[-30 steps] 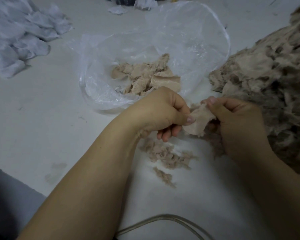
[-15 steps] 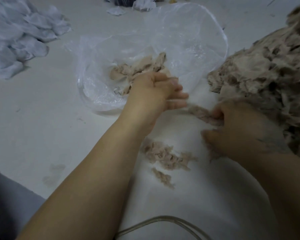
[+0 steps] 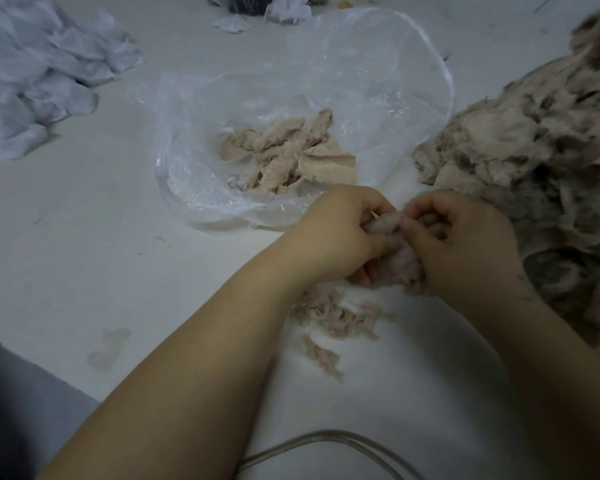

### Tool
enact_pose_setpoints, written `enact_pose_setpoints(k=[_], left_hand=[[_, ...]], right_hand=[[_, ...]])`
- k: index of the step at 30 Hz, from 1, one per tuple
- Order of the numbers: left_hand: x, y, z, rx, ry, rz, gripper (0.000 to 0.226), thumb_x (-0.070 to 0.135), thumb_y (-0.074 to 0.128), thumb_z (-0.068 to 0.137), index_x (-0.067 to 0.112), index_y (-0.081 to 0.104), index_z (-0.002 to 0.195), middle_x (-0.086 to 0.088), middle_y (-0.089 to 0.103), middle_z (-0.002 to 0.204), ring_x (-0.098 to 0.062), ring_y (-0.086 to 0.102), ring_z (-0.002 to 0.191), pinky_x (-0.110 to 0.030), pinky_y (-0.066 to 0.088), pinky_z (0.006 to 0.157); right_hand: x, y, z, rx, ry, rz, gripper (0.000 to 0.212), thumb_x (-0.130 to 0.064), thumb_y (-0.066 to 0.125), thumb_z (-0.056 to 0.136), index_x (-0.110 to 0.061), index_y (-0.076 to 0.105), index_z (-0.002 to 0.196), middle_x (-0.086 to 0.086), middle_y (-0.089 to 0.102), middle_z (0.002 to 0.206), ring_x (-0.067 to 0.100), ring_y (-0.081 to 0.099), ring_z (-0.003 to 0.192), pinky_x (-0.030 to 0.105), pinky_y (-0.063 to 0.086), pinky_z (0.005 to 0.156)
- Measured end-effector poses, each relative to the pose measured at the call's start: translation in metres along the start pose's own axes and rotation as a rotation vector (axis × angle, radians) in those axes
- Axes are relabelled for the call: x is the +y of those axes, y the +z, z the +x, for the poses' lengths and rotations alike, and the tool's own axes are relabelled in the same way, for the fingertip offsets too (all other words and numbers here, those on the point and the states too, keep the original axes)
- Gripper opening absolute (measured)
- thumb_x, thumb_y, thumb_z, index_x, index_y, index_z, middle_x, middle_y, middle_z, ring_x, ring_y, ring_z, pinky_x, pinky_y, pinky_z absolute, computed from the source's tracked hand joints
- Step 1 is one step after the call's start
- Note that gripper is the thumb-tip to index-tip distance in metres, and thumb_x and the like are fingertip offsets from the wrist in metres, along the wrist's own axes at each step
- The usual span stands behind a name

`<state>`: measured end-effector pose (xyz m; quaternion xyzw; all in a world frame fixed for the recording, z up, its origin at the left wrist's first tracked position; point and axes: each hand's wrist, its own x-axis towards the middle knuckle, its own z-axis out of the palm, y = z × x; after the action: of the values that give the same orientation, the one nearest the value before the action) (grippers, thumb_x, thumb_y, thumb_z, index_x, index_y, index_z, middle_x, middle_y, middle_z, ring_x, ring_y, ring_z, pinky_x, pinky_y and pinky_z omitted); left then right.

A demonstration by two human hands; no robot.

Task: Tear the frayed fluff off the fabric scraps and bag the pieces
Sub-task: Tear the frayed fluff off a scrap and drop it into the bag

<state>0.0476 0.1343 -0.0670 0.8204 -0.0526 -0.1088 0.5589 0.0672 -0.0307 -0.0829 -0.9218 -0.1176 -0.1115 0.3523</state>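
My left hand [image 3: 340,233] and my right hand [image 3: 465,237] meet in the middle of the table, and both grip one fluffy beige scrap [image 3: 395,237] between them. Beyond the hands a clear plastic bag [image 3: 378,81] lies open, with several beige cleaned pieces [image 3: 288,150] inside. Just below my hands, torn-off fluff [image 3: 329,313] is strewn on the white table. A large heap of frayed beige scraps [image 3: 541,150] fills the right side.
A pile of white fabric pieces [image 3: 32,77] lies at the far left. More white scraps and a dark object [image 3: 253,3] sit at the back edge. A thin cable [image 3: 326,441] loops across the near table. The table's dark front edge [image 3: 11,403] shows at lower left.
My left hand dropped a cleaned piece into the bag and came back. My right hand took a fresh scrap from beside the heap, and both hands now grip it.
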Motion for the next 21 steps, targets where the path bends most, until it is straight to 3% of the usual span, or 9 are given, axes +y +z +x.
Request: enact_pose_setpoints(k=[2, 6, 8, 10, 15, 18, 21], left_hand=[[0.001, 0.000, 0.001, 0.077, 0.030, -0.035, 0.009, 0.010, 0.065, 0.094, 0.001, 0.068, 0.093, -0.021, 0.069, 0.065, -0.033, 0.067, 0.051, -0.042, 0.059, 0.047], [0.000, -0.003, 0.004, 0.163, 0.003, -0.060, 0.021, 0.006, 0.059, 0.097, -0.003, 0.065, 0.079, -0.017, 0.064, 0.056, -0.023, 0.056, 0.036, -0.026, 0.045, 0.035], [-0.001, -0.004, 0.004, 0.167, 0.001, -0.026, 0.026, 0.008, 0.060, 0.096, 0.002, 0.064, 0.071, -0.004, 0.059, 0.046, -0.017, 0.052, 0.031, -0.023, 0.041, 0.034], [-0.001, -0.004, 0.004, 0.170, -0.005, 0.011, 0.031, 0.012, 0.061, 0.096, 0.009, 0.062, 0.065, 0.002, 0.056, 0.040, -0.014, 0.049, 0.030, -0.022, 0.039, 0.035], [-0.001, -0.006, 0.004, 0.187, -0.021, 0.008, 0.033, 0.014, 0.061, 0.096, 0.011, 0.061, 0.063, 0.004, 0.054, 0.039, -0.012, 0.046, 0.029, -0.021, 0.037, 0.035], [-0.001, -0.006, 0.004, 0.204, -0.025, 0.022, 0.033, 0.015, 0.061, 0.095, 0.009, 0.062, 0.063, 0.005, 0.053, 0.039, -0.011, 0.045, 0.028, -0.018, 0.034, 0.035], [-0.001, -0.009, 0.004, 0.255, -0.023, -0.052, 0.031, 0.012, 0.063, 0.094, 0.008, 0.062, 0.064, 0.001, 0.054, 0.043, -0.013, 0.041, 0.028, -0.016, 0.032, 0.036]], right_hand=[[0.001, 0.003, -0.001, 0.019, 0.012, 0.066, 0.016, -0.025, 0.068, 0.086, -0.033, 0.057, 0.077, -0.014, 0.060, 0.068, -0.007, 0.057, 0.060, 0.006, 0.040, 0.054], [0.005, 0.008, -0.001, -0.037, -0.001, 0.002, 0.013, -0.030, 0.062, 0.091, -0.036, 0.060, 0.103, -0.012, 0.062, 0.078, -0.001, 0.059, 0.069, 0.012, 0.038, 0.060], [0.007, 0.007, 0.002, -0.045, -0.010, -0.112, 0.014, -0.024, 0.060, 0.092, -0.025, 0.069, 0.103, -0.006, 0.067, 0.085, 0.011, 0.062, 0.078, 0.020, 0.036, 0.066], [0.009, 0.006, 0.004, -0.013, -0.003, -0.180, 0.018, -0.022, 0.061, 0.091, -0.019, 0.073, 0.105, -0.001, 0.071, 0.091, 0.016, 0.062, 0.081, 0.018, 0.034, 0.070], [0.012, 0.005, 0.006, 0.008, 0.033, -0.227, 0.023, -0.023, 0.061, 0.091, -0.019, 0.073, 0.110, 0.000, 0.074, 0.098, 0.011, 0.062, 0.082, 0.016, 0.035, 0.075], [0.011, 0.007, 0.006, 0.014, 0.015, -0.234, 0.022, -0.022, 0.062, 0.089, -0.018, 0.074, 0.107, 0.002, 0.075, 0.094, 0.021, 0.068, 0.086, 0.017, 0.037, 0.074], [0.018, 0.006, 0.009, -0.034, 0.024, -0.270, 0.026, -0.026, 0.063, 0.087, -0.012, 0.073, 0.107, 0.008, 0.073, 0.090, 0.026, 0.067, 0.083, 0.025, 0.050, 0.077]])
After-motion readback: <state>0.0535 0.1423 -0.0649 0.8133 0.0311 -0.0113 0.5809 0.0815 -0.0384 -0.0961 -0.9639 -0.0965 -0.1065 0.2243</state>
